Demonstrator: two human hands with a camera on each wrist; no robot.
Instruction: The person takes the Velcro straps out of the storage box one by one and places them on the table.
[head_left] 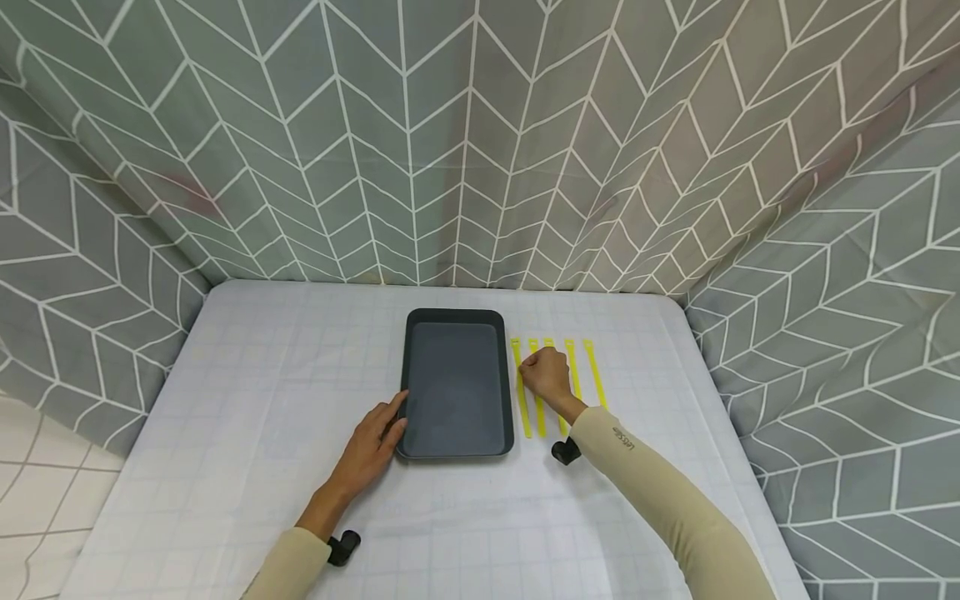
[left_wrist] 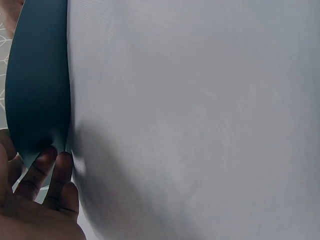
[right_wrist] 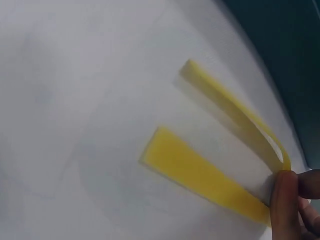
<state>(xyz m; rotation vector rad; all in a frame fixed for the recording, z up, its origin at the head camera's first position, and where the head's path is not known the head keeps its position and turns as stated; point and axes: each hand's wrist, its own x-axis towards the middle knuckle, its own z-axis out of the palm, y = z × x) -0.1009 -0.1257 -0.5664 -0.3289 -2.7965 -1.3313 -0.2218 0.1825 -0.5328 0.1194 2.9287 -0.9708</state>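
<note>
A dark grey rectangular tray (head_left: 458,383) lies on the white-covered table. My left hand (head_left: 373,442) rests against its left side, with fingertips touching the outer wall (left_wrist: 40,85) in the left wrist view. To the right of the tray, several flat yellow straps with slotted ends lie in a row. My right hand (head_left: 547,375) is over them, its thumb and finger pinching the yellow strap (right_wrist: 220,97) nearest the tray, which bends up on edge. A second strap (right_wrist: 195,172) lies flat beside it and passes behind the fingers.
The rightmost yellow strap (head_left: 595,375) lies farthest from the tray. A white cloth (head_left: 285,375) covers the table. Grey patterned curtains (head_left: 450,167) stand behind and at both sides. White floor tiles (head_left: 45,483) show at the lower left.
</note>
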